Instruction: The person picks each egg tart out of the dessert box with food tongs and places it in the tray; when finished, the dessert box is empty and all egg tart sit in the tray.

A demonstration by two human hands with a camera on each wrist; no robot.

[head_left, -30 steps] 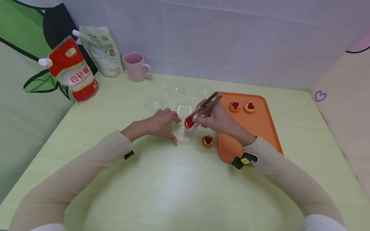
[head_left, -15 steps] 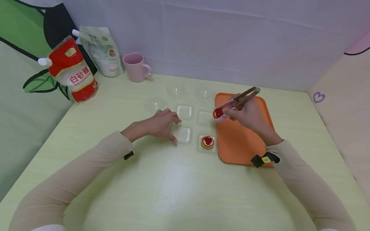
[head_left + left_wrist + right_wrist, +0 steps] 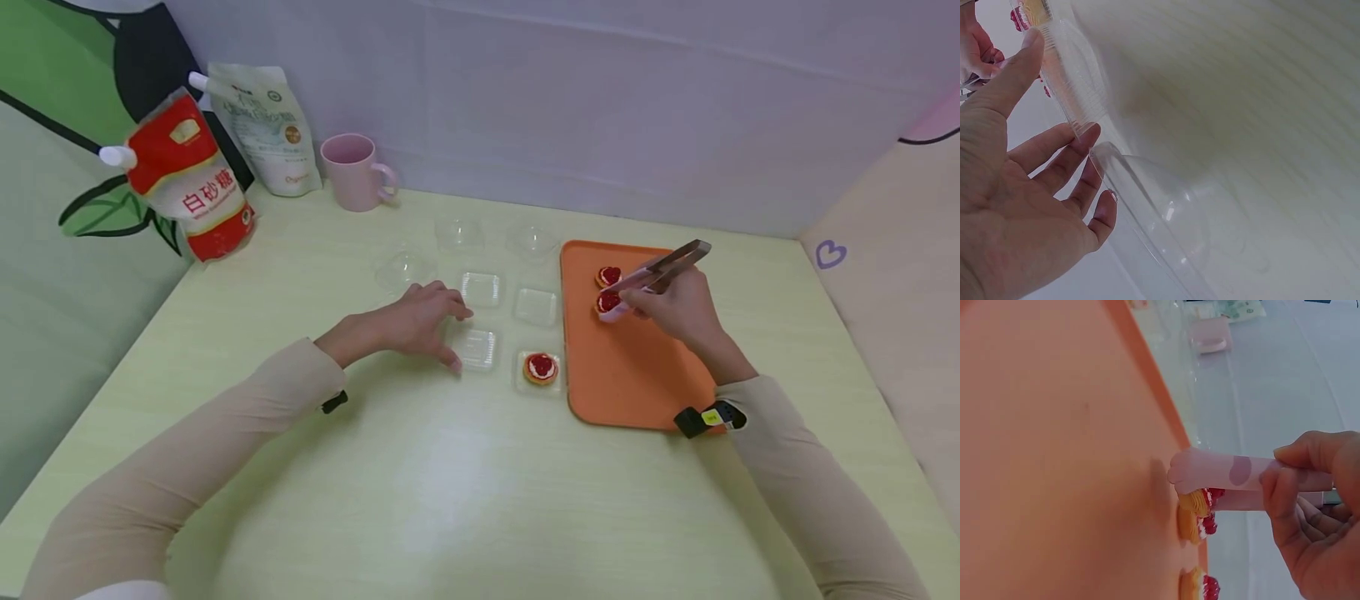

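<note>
My right hand [image 3: 678,308] holds metal tongs [image 3: 678,260] with pink paw-shaped tips [image 3: 1210,470]. Between those tips is a small berry tart [image 3: 1195,503], at the left part of the orange tray [image 3: 637,375]. Two other tarts stand close by on the tray, one of them this tart [image 3: 1192,586]. Whether the gripped tart touches the tray, I cannot tell. My left hand [image 3: 401,323] spans the left side of a clear plastic base [image 3: 477,350], thumb and fingers spread at its edge. Another tart [image 3: 541,368] sits in a clear base at the front.
Two more clear bases, the rear one [image 3: 480,289] and the right one [image 3: 536,307], lie on the table. Behind them are clear domed lids [image 3: 459,236]. A pink mug [image 3: 352,173], a red sugar bag [image 3: 191,183] and a pale pouch [image 3: 266,133] stand at the back left.
My right hand has carried the tongs and tart rightward, from above the clear bases to the orange tray. The left hand has stayed in place.
</note>
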